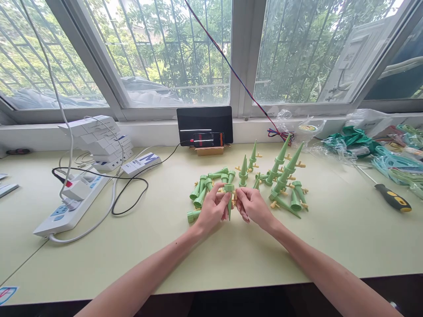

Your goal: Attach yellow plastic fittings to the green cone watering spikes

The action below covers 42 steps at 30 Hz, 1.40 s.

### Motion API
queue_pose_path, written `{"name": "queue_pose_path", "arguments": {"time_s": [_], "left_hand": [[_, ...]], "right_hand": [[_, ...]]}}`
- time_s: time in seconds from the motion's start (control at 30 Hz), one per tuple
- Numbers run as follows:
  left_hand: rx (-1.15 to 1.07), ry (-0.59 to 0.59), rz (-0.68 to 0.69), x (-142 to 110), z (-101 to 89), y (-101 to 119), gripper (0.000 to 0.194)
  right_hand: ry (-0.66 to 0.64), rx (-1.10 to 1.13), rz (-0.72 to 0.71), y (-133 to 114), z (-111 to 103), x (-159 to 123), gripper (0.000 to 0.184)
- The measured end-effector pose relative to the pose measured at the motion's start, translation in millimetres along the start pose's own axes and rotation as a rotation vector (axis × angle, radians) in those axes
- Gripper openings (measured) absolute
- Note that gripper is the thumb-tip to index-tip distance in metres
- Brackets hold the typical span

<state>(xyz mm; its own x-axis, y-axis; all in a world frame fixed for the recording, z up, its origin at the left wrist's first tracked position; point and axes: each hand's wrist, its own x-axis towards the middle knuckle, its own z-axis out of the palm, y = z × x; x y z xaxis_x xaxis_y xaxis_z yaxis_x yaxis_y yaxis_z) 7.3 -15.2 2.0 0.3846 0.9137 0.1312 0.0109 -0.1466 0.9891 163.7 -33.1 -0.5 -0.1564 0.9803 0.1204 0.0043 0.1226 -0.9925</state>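
Observation:
My left hand (213, 206) is closed around a green plant watering spike (229, 188), held with its wide collar up and its tip pointing down. Beside the collar, my right hand (253, 204) pinches a small yellow valve (235, 196), mostly hidden by the fingers. Left of and behind my left hand lies a pile of green spikes (198, 189) without visible yellow parts. To the right of my hands, several green spikes with yellow valves stand stacked point up (286, 174). Others lie on their sides near them (295, 200).
A phone (208, 140) leans before a dark tablet (205, 119) at the back. On the left are a power strip (72, 207), cables and stacked white boxes (102, 138). A screwdriver (393, 198) and plastic bags (352, 141) lie on the right.

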Motion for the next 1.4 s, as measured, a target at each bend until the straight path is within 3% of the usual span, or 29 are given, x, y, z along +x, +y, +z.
{"name": "queue_pose_path", "arguments": {"time_s": [0.4,0.8,1.4], "left_hand": [[-0.107,0.012,-0.102,-1.0,2.5,-0.6,0.040],[-0.081,0.009,-0.066,0.7,1.7,-4.8,0.042],[-0.118,-0.001,-0.122,1.5,1.1,-1.5,0.041]], "right_hand": [[0.031,-0.115,-0.074,4.8,-0.2,-0.2,0.043],[0.033,-0.097,-0.038,0.3,0.4,-0.2,0.043],[0.028,-0.127,-0.063,4.2,-2.0,1.1,0.043]]}}
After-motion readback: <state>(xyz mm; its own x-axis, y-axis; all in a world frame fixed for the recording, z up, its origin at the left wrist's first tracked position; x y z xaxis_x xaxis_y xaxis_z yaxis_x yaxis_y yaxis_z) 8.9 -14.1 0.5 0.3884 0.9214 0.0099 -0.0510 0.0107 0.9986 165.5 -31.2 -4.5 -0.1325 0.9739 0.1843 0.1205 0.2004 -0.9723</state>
